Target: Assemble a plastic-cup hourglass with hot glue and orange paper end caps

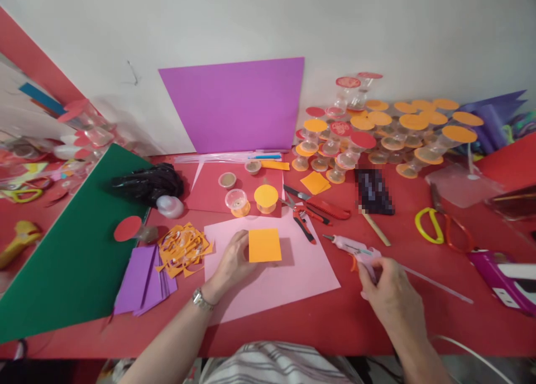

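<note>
My left hand [234,259] is closed on an orange paper square [265,245], held above a pink sheet [310,272]. Whatever lies beneath the square is hidden. On the right, my right hand [396,286] grips the handle of a pale pink glue gun [355,249], whose nozzle points left; a clear glue stick [439,285] trails behind it. Beyond the sheet stand a clear plastic cup [237,200] and a piece with an orange disc top [266,196]. Orange paper scraps [184,247] are heaped left of my left hand.
Red pliers [304,219] and a red-handled cutter [322,204] lie past the sheet. Many disc-topped cup pieces [393,141] crowd the back right. Scissors [444,228] lie right, purple paper [136,278] left, beside a leaning green board [75,250]. A black bag [151,183] sits behind.
</note>
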